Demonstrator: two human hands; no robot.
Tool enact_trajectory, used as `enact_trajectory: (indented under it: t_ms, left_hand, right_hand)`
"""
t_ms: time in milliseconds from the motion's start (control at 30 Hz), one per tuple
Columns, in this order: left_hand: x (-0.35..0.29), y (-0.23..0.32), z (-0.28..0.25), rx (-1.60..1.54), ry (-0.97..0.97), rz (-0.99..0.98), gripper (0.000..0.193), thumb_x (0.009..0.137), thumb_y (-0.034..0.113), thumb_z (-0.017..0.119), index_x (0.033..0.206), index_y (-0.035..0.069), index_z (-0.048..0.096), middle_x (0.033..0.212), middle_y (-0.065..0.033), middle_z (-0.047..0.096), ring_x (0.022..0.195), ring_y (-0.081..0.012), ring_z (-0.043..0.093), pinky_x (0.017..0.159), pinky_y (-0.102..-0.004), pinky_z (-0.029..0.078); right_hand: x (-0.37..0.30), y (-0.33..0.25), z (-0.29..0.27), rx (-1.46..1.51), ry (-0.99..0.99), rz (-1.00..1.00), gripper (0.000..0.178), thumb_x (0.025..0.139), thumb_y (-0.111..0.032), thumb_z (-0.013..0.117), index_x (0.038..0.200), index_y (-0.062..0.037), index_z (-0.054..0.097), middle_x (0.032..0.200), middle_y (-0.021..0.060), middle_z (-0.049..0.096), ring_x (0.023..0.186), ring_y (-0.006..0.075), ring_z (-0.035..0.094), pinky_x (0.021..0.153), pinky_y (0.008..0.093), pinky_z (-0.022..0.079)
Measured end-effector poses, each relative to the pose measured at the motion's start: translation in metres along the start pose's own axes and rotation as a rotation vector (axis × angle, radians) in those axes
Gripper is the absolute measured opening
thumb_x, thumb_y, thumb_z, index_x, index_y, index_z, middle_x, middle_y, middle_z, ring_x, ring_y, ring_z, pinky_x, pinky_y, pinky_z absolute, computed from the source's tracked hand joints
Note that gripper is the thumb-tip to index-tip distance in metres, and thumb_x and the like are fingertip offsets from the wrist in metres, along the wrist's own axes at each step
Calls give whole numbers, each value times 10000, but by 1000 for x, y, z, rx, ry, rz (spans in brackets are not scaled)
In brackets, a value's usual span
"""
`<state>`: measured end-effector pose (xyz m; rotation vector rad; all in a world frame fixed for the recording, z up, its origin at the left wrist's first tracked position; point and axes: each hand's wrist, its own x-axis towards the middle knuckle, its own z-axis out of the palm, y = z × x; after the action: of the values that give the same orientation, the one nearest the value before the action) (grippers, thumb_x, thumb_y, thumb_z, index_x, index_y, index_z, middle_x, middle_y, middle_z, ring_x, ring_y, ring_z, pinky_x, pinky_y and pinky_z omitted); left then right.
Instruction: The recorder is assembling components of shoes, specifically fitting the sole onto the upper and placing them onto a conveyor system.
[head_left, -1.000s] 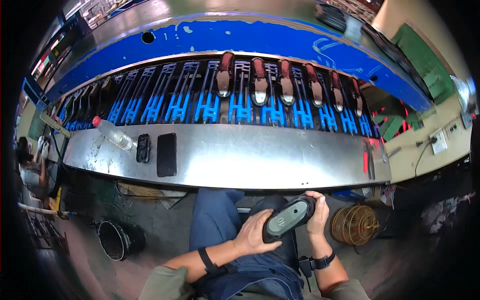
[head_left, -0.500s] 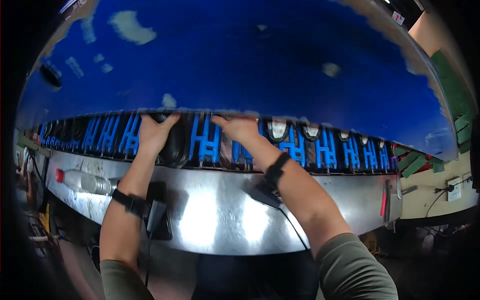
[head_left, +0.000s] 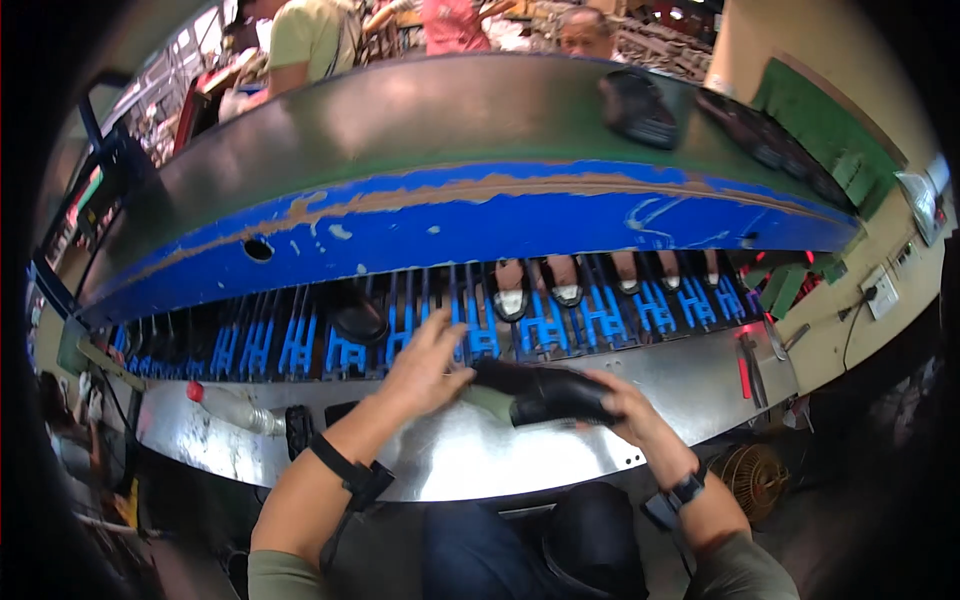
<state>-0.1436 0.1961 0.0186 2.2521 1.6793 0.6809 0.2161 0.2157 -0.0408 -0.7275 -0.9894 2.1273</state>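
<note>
A black shoe (head_left: 565,396) with a pale green part at one end lies sideways above the steel ledge (head_left: 400,470). My right hand (head_left: 632,410) is closed around its right end. My left hand (head_left: 428,368) is beside the other end, fingers spread and thumb close to the shoe; whether it touches is hard to see through the blur. Just beyond, blue slotted racks (head_left: 345,350) run in a row under a blue panel. Another black shoe (head_left: 358,318) stands among them, left of my left hand. Several shoes with pale toes (head_left: 510,300) stand to the right.
A clear plastic bottle with a red cap (head_left: 235,408) lies on the ledge at left. Red-handled pliers (head_left: 748,372) are at the right end. The blue panel (head_left: 400,235) overhangs the racks, with black shoes (head_left: 640,108) on top. People (head_left: 310,40) are beyond it.
Both hands have come back from under the blue panel toward me. The right hand now holds a black shoe over the ledge. My view has tilted, showing the panel's top and the people behind.
</note>
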Motion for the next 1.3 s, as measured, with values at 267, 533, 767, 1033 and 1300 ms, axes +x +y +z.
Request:
enact_trajectory:
  t_ms: [267, 533, 767, 1033, 1300]
  left_hand:
    - [143, 234, -89, 164, 486, 869, 448, 823, 47, 679, 1257, -13, 585, 1285, -243, 574, 1224, -420, 551, 1052, -483, 455]
    - [240, 226, -114, 318, 288, 240, 328, 831, 209, 742, 1074, -8, 713, 1048, -211, 679, 988, -381, 607, 909, -448, 472]
    - [91, 285, -110, 168, 527, 603, 206, 831, 152, 764, 944, 17, 658, 873, -151, 619, 811, -352, 577, 740, -445, 468]
    - [-244, 319, 2, 107, -39, 655, 227, 820, 253, 787, 792, 90, 632, 657, -49, 536, 578, -217, 584, 531, -355, 459]
    - [-340, 240, 88, -514, -182, 28, 169, 847, 195, 757, 926, 58, 695, 847, -122, 676, 799, -314, 680, 721, -421, 534]
  right_hand:
    - [-140, 57, -50, -1221, 508, -371, 590, 845, -281, 775, 1352, -64, 566, 1282, 206, 636, 1162, 366, 643, 972, 421, 525]
    - [-116, 95, -60, -1148, 506, -589, 526, 817, -280, 803, 1260, -63, 619, 1255, 174, 660, 1159, 370, 624, 993, 450, 493]
    - [-128, 79, -61, -1139, 454, -505, 585, 827, -260, 800, 1338, -91, 573, 1245, 191, 660, 1129, 384, 645, 959, 438, 516]
    - [-146, -17, 28, -1479, 355, -1004, 462, 735, -322, 851, 1092, -78, 690, 947, 137, 694, 877, 342, 645, 784, 465, 496]
    - [-231, -42, 128, -1023, -7, -617, 325, 831, -269, 786, 1061, -53, 708, 1015, 160, 706, 966, 289, 684, 882, 375, 527]
